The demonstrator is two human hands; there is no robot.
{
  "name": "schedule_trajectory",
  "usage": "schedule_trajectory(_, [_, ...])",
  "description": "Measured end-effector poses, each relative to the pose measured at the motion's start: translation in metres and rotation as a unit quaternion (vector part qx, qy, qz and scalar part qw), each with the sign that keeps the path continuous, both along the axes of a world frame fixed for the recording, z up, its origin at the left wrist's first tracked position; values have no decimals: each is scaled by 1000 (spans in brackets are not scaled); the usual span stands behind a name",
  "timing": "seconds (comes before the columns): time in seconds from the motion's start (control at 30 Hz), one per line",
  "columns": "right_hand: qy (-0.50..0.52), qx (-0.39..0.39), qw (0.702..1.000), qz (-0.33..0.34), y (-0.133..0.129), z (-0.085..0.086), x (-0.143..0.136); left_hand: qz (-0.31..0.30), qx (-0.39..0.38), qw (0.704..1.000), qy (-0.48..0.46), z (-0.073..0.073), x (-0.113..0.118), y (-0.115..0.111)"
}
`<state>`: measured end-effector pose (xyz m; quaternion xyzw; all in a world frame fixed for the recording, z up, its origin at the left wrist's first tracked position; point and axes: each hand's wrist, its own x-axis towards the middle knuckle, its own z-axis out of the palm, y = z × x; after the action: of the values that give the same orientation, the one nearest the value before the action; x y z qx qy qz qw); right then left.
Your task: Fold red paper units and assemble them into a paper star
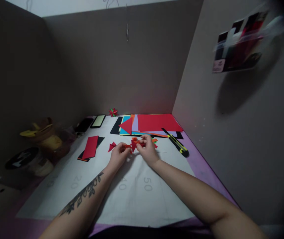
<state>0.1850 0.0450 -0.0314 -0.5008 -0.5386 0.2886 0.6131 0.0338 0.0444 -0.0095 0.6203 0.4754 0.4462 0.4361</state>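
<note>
Just above the white sheet, my left hand [120,153] pinches a small orange-red strip of folded paper. My right hand [148,150] grips a red folded paper piece [134,144] between thumb and fingers. The two papers meet or nearly meet between my hands; whether they interlock I cannot tell. Left of my left hand lies a pink-red folded paper piece [112,146]. Behind my right hand, orange and green folded bits [154,141] partly show.
A yellow-black utility knife [179,146] lies right of my hands, against stacked coloured paper [156,122]. Cut red and black rectangles [90,147] lie left. Farther back are a phone [98,121] and a red-green paper star [113,112]. Grey walls [122,66] enclose the table.
</note>
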Motion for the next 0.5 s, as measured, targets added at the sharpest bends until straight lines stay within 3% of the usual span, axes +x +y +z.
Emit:
schedule_trajectory(0.17, [-3,5,1000,0,0,-1,0,11,23,998,60,1,0,0])
schedule_trajectory(0.5, [-25,9,1000,-10,1,-1,1,-1,-25,999,42,-7,-3,3])
